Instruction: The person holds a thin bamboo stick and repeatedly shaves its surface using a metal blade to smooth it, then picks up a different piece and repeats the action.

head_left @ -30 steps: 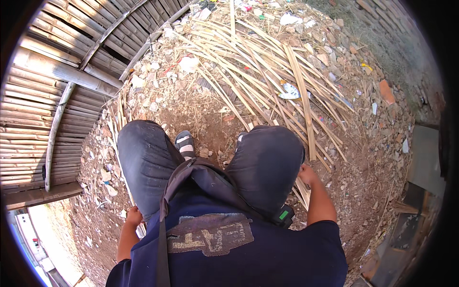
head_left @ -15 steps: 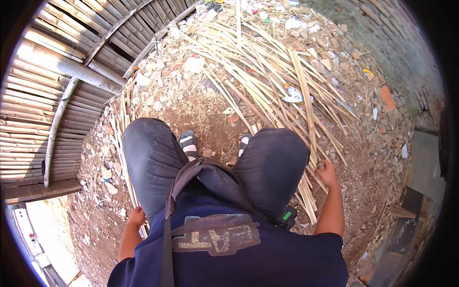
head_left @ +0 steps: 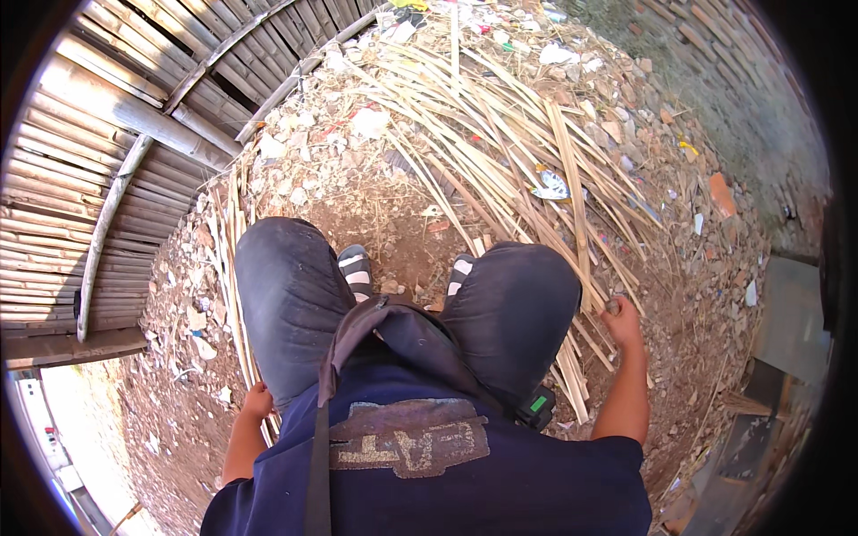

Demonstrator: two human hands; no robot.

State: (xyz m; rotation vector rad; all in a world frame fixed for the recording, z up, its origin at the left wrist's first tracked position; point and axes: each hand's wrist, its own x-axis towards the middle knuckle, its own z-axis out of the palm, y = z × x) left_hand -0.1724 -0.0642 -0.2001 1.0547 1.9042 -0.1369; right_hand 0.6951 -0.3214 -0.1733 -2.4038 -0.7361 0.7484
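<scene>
Sitting with both knees drawn up, I see a wall of weathered grey bamboo poles (head_left: 116, 179) at the far left, with a long curved pole leaning across it. Just beside it lies rubble-strewn brown ground (head_left: 179, 375), scattered with pale stones and scraps.

My left hand (head_left: 258, 402) hangs low beside my left thigh, right against a thin bundle of pale split bamboo strips (head_left: 234, 295) that runs along the ground past my knee. Those fingers (head_left: 264, 413) look curled at the strips' lower ends, though my leg and dark blue shirt (head_left: 429, 473) hide enough that I cannot tell whether they truly grip.

My dark jeans (head_left: 290, 295) fill the middle, and between the knees the tips of black-and-white striped sandals (head_left: 356, 271) rest on bare dirt. A dark strap (head_left: 357, 339) crosses my lap and chest.

Beyond my feet spreads a big loose heap of pale split bamboo slats (head_left: 500, 134), criss-crossed, with bits of paper and plastic litter among them.

By my right hip sits a small black device with a green patch (head_left: 536, 406). My right hand (head_left: 619, 320) reaches out past my right knee, fingers (head_left: 613, 306) clenched around the end of a long pale bamboo slat (head_left: 572, 196) that stretches away into the heap. A reddish brick fragment (head_left: 721, 192) lies well apart on the right.
</scene>
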